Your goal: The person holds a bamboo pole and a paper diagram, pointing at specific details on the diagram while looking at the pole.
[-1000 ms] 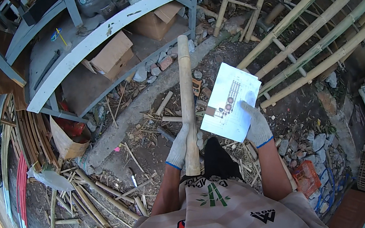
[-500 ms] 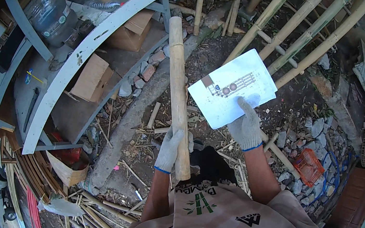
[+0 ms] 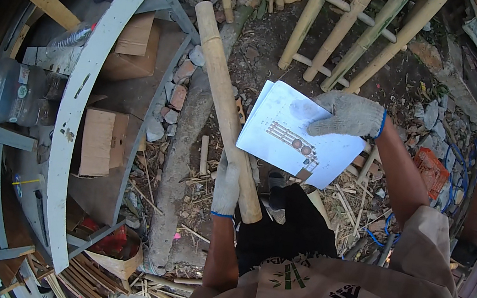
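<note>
My left hand (image 3: pixel 225 188), in a grey knit glove, is wrapped round the lower part of a thick bamboo pole (image 3: pixel 222 76). The pole slants up and away to the left, its near end by my lap; some of the fingers are hidden behind it. In my right hand (image 3: pixel 346 117), gloved alike, are a few white paper sheets (image 3: pixel 290 107), gripped at their far right edge. A drawing of a bamboo frame with round shapes is printed on the top sheet. The papers' left corner lies close beside the pole.
A bamboo frame with rungs (image 3: pixel 334 38) stands at the back. To the left is a white-edged bench (image 3: pixel 98 60) with cardboard boxes (image 3: pixel 100 144) and a large clear water jug (image 3: pixel 13 90). Rubble and an orange crate (image 3: pixel 430 170) lie at right; bamboo offcuts (image 3: pixel 204 154) litter the ground.
My right hand has moved up and right and turned the sheets, so the drawing faces the other way round. My left hand still holds the pole. The whole view has shifted.
</note>
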`<move>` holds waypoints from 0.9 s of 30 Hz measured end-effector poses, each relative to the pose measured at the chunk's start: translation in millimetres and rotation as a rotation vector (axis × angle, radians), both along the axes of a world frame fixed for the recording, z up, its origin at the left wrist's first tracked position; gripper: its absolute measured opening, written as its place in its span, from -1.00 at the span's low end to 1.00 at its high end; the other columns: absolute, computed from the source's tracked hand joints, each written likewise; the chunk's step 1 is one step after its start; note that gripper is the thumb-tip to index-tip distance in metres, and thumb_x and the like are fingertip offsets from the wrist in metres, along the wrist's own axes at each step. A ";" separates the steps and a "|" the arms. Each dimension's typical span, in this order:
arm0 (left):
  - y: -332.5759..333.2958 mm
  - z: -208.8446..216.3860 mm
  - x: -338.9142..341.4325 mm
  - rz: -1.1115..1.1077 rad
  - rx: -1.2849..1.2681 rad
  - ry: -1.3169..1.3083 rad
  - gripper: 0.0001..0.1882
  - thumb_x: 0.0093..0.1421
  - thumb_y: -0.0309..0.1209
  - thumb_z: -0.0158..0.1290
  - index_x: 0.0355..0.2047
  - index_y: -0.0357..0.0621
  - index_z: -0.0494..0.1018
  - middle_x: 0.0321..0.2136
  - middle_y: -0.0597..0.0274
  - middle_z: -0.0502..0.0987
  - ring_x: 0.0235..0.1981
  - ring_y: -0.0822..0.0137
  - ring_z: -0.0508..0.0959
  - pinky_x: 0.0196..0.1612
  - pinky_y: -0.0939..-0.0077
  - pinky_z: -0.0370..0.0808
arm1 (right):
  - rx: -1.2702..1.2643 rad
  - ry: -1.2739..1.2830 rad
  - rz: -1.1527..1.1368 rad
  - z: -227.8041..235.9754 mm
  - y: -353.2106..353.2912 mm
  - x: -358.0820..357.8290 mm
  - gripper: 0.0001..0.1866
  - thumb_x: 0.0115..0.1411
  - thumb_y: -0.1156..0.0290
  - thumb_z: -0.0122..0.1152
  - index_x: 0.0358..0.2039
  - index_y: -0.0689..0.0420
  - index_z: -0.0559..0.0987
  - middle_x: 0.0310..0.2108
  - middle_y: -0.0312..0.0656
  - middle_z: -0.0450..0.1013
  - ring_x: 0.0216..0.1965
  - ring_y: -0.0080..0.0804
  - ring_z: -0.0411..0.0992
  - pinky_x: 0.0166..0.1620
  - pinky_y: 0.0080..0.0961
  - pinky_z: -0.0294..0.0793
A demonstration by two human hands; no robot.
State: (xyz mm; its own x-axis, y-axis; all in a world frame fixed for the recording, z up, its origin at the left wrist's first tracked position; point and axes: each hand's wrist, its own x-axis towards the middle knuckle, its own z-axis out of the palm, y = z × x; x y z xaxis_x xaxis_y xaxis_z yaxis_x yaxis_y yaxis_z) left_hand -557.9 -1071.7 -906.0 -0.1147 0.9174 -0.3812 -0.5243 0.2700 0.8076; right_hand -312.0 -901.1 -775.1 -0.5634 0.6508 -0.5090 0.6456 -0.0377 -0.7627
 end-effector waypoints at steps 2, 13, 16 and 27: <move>27.1 -1.8 10.0 -0.045 0.056 0.121 -0.38 0.21 -0.22 0.10 0.16 -0.33 0.20 -0.25 0.10 0.50 -0.33 0.32 0.55 -0.27 0.48 0.54 | -0.026 -0.099 0.105 -8.4 17.1 5.7 -0.35 -0.02 -0.03 0.47 -0.05 0.20 0.62 -0.29 -0.13 0.62 -0.31 -0.41 0.57 -0.23 -0.45 0.55; 120.6 -196.8 10.6 0.015 0.063 -0.111 -0.38 0.22 -0.28 0.13 0.20 -0.31 0.21 -0.07 0.05 0.46 -0.04 0.28 0.49 -0.06 0.34 0.51 | 0.624 -0.036 -0.462 -207.8 54.6 23.3 -0.37 0.15 -0.13 0.29 0.11 -0.01 0.52 -0.08 -0.14 0.50 0.01 -0.32 0.43 0.08 -0.27 0.43; 146.7 -254.1 14.8 0.028 0.185 -0.136 -0.32 0.22 -0.15 0.08 0.21 -0.33 0.18 -0.02 -0.02 0.41 -0.01 0.20 0.48 -0.04 0.28 0.49 | 0.632 0.288 -0.751 -294.7 43.9 38.1 -0.30 0.18 -0.17 0.22 0.18 0.04 0.44 0.02 -0.11 0.47 0.06 -0.25 0.43 0.14 -0.24 0.42; 151.9 -320.9 -8.1 0.125 0.407 -0.093 -0.31 0.18 -0.07 0.03 0.17 -0.33 0.21 -0.01 0.00 0.40 0.01 0.14 0.46 0.05 0.24 0.44 | -0.176 0.359 -0.581 -423.9 4.8 -31.4 -0.26 0.28 -0.14 0.09 0.24 0.20 0.30 0.02 -0.08 0.45 -0.05 -0.32 0.50 -0.02 -0.28 0.58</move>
State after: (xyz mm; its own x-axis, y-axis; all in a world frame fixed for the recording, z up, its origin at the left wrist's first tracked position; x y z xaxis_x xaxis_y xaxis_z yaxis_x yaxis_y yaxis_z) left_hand -566.0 -919.8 -1226.9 -0.2165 0.9763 -0.0053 -0.6085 -0.1307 0.7827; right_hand -343.4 -896.3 -1199.0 -0.3028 0.8221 -0.4822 0.1930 -0.4426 -0.8757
